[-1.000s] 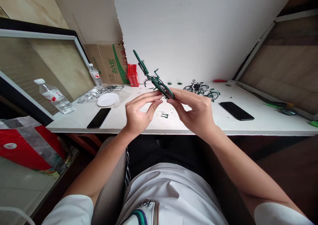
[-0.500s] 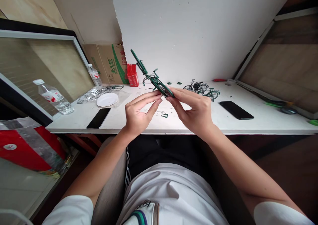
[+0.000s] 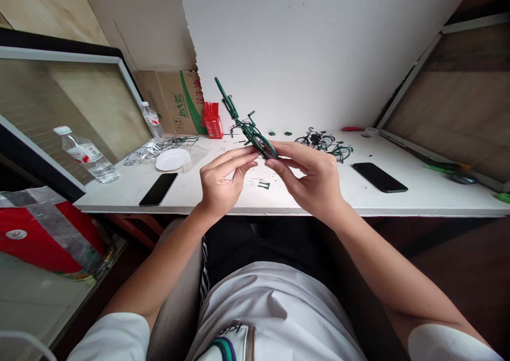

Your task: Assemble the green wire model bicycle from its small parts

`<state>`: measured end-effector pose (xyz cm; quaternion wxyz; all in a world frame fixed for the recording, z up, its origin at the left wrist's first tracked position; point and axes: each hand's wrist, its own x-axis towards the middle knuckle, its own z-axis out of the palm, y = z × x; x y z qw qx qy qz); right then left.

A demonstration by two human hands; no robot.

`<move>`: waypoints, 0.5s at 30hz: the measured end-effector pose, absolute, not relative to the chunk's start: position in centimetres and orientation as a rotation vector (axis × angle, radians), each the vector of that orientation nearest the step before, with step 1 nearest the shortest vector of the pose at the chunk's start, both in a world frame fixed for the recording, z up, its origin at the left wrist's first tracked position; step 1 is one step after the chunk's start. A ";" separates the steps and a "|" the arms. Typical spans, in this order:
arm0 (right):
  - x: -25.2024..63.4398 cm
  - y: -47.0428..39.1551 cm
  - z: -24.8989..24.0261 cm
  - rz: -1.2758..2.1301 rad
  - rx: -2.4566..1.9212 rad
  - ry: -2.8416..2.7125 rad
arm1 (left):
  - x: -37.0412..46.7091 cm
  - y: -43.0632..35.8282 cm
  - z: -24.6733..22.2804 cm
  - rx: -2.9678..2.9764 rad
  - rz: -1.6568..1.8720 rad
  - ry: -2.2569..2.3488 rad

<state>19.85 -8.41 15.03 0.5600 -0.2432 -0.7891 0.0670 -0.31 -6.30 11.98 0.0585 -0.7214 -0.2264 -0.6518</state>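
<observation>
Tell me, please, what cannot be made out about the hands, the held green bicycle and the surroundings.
Head view: the lower wheel of the held green bicycle, partly covered by the right hand.
Head view: whether the left hand grips or just touches it, hidden behind the fingers.
Head view: what the small green piece is, too small to tell.
Head view: the left end of the red bag, cut off by the picture edge.
</observation>
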 end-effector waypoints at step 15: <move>20.0 -8.9 15.4 0.337 -0.591 -1.900 | -0.1 -6.5 12.0 -2.195 -2.056 -0.710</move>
